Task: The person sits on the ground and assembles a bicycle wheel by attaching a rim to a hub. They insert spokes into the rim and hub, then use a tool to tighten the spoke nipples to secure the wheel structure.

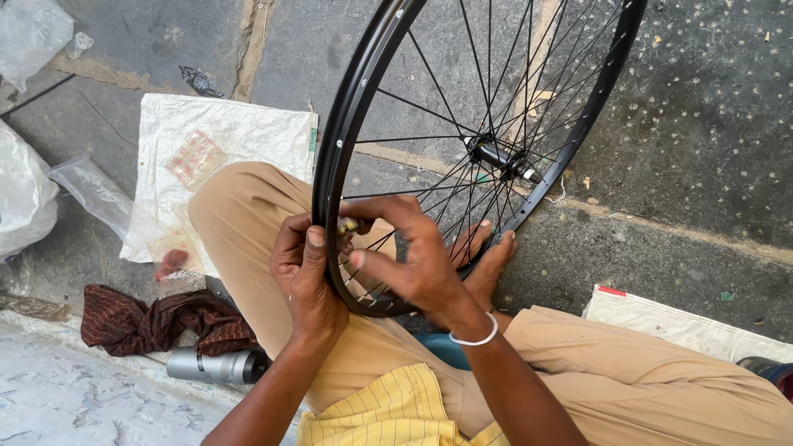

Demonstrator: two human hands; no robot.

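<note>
Wheel: a black spoked bicycle wheel (351,107) stands upright between the person's knees, its rim running from 12 o'clock down to the picture's centre, hub (496,155) at 1 o'clock.
Left hand: left hand (304,272) grips the outer edge of the rim near centre, thumb up, fingers closed around it.
Right hand: right hand (413,256) reaches through the spokes, fingertips pinching a small yellowish piece (348,224) against the rim.
Around: dark red cloth (157,320) and a grey metal cylinder (216,365) at 8 o'clock; white sack (223,136) at 10 o'clock.
</note>
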